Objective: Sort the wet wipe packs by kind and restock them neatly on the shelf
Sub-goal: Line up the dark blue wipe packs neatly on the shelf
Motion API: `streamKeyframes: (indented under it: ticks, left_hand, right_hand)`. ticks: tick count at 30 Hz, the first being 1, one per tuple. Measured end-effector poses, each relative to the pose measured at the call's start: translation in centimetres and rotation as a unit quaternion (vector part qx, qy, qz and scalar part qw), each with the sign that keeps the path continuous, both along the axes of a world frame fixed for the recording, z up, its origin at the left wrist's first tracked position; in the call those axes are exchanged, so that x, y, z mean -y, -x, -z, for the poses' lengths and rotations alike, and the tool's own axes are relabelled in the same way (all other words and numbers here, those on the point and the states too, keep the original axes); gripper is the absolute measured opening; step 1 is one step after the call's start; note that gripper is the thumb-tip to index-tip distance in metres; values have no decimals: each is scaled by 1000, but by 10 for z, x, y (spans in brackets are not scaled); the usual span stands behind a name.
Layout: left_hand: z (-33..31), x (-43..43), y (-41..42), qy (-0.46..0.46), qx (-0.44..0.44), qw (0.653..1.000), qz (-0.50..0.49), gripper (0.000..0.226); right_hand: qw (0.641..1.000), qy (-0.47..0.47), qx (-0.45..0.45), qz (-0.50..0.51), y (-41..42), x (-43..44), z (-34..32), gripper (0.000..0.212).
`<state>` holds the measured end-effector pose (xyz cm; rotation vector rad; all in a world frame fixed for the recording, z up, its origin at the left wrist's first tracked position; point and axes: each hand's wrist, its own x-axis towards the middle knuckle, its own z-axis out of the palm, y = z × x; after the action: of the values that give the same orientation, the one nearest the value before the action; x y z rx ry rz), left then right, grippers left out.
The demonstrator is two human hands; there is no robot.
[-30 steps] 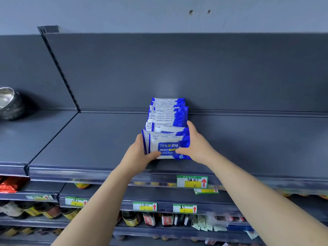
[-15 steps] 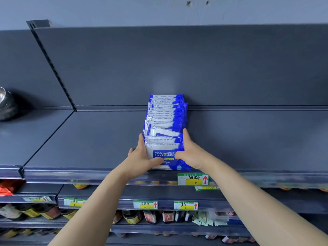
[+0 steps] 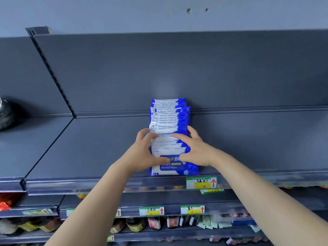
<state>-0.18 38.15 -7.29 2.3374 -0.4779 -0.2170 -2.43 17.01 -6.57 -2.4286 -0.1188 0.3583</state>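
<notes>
Item one, the dark grey back panel (image 3: 177,68) of the shelving, spanning the far side under a pale wall (image 3: 142,13), with a slotted upright (image 3: 51,71) slanting down at the left. Item two, the top shelf (image 3: 88,148), a flat grey deck running left to right. Item three, the lower shelves (image 3: 177,199), nearer and below, holding a line of dark jars (image 3: 134,226) and small pale sachets (image 3: 207,222) to their right. Item four, the row of wipe packs (image 3: 168,119), blue and white, standing on edge one behind another at the middle of the top shelf, reaching from its near lip back to the back panel. The front pack (image 3: 170,168) faces me and reads "Alcohol Wipes". Item five, my left hand (image 3: 143,153), grasping the nearest packs of the row from the left, fingers curled over their top edges and thumb on the front pack's face. Item six, my right hand (image 3: 195,151), grasping the same packs from the right, fingers over the tops and thumb on the front face. Item seven, a metal bowl (image 3: 5,114), far left, cut by the frame edge. Item eight, a yellow and green price label (image 3: 201,182) with a red arrow, on the shelf lip just right of the front pack. Item nine, a red packet (image 3: 4,204), lower left, mostly hidden.
</notes>
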Motion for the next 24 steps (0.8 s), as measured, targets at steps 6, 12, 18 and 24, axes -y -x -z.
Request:
streamKeyframes:
  ticks: [6, 12, 18, 24]
  left_hand:
    - [11, -6, 5, 135, -73, 988, -9, 99]
    - [9, 7, 7, 281, -184, 942, 24, 54]
    - [4, 12, -8, 324, -200, 922, -67, 71]
    - [6, 17, -10, 334, -236, 912, -23, 26]
  right_hand:
    - [994, -96, -23, 48, 9, 4, -2, 96]
    - [986, -132, -74, 70, 18, -1, 6, 103]
    - [944, -282, -17, 169, 1, -7, -4, 77]
    - [966, -199, -33, 163, -10, -11, 6, 68]
